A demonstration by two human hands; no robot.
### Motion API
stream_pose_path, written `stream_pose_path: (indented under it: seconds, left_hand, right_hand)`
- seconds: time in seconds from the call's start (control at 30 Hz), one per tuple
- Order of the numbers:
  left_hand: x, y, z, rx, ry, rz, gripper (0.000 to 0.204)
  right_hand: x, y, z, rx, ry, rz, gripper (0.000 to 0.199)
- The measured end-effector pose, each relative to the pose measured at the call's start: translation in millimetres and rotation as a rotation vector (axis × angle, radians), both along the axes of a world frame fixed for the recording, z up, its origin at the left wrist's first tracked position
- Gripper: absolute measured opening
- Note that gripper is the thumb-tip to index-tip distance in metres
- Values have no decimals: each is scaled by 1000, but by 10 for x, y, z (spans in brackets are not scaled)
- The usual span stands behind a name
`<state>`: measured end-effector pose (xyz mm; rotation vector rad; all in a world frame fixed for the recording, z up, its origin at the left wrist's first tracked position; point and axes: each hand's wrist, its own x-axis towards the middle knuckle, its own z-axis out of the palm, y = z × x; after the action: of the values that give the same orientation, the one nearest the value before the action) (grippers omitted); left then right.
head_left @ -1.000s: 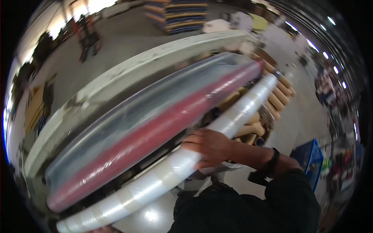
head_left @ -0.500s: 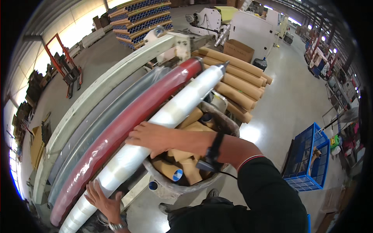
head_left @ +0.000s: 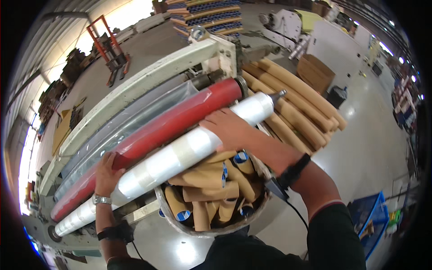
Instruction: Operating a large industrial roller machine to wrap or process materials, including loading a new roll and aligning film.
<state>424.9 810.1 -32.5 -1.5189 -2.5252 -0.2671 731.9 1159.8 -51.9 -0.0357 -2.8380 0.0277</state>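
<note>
A long roll wrapped in shiny white film (head_left: 164, 164) lies slantwise in front of me, with a tapered metal tip at its far right end. My right hand (head_left: 225, 128) rests open on top of it, fingers laid across the film towards the far end. Beside it on the far side runs a red roll (head_left: 180, 121) in clear wrap. My left hand (head_left: 107, 173) is open against the red roll near its left part, with the thumb apart by the white roll. The undersides of both rolls are hidden.
A round bin (head_left: 198, 231) full of cut cardboard tubes stands below the white roll. Long brown tubes (head_left: 297, 103) lie at the far right. A pale metal beam (head_left: 130, 96) crosses behind the rolls. A blue crate (head_left: 375, 220) stands on the floor at right.
My right hand has slid along the white roll towards its far right end. My left hand has moved up from the white roll onto the red one. The view has shifted too.
</note>
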Motion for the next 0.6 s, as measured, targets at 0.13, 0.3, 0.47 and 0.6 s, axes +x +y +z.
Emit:
stream_pose_path:
  seconds: [0.13,0.3,0.47,0.6]
  left_hand:
    - [140,19,17,195,-52,108,55]
    - [85,37,-53,143,-111,156,55]
    - [38,40,-129,170,-114,231,51]
    - [69,95,-113,227,-175,235,46]
  right_hand:
    - [122,108,168,-73,-54,26,81]
    - [88,165,25,-86,-2,83,82]
    - [109,228,-11,-52,85,139,81]
    - [117,267,53,-84,-2,122,84]
